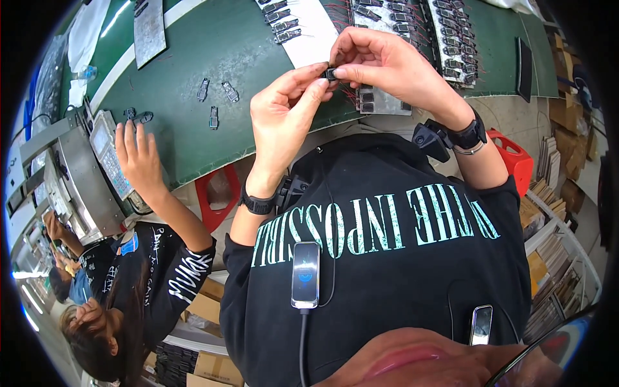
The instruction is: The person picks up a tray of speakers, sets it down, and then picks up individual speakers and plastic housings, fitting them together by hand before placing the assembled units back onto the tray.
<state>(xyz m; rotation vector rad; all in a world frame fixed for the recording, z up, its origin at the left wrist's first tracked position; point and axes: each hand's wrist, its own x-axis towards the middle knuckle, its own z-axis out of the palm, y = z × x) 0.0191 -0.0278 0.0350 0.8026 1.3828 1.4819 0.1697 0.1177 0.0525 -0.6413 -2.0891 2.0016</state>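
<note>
Nearest the camera, the person's black printed shirt (387,258) fills the lower frame, with two phones clipped to the chest: one upright with a lit screen and a cable (305,274), the other smaller and lower right (481,324). Each wrist carries a black band with a small device, one on the left (259,204) and one on the right (469,135). Above the shirt the left hand (284,116) and right hand (393,64) meet over the near edge of the green surface (193,129); thumb and forefinger of both pinch together on one small black component (331,73), held up off the surface between the fingertips, seemingly so that both hands can work on it closely in sight. The fingers of both hands are clamped on that part, the remaining fingers curled loosely. To the left, a co-worker's hand (138,155) lies spread flat with fingers apart near the surface's edge, beside a grey machine with a keypad (106,155). Three loose black components (216,103) lie on the green mat in the middle, and two more near the co-worker's fingertips (137,117). Farther off, grey trays (451,39) hold rows of the same components with thin red wires, too many and too small to count, laid out in lines apparently to keep them ordered. A red stool (512,155) stands under the right side.
</note>
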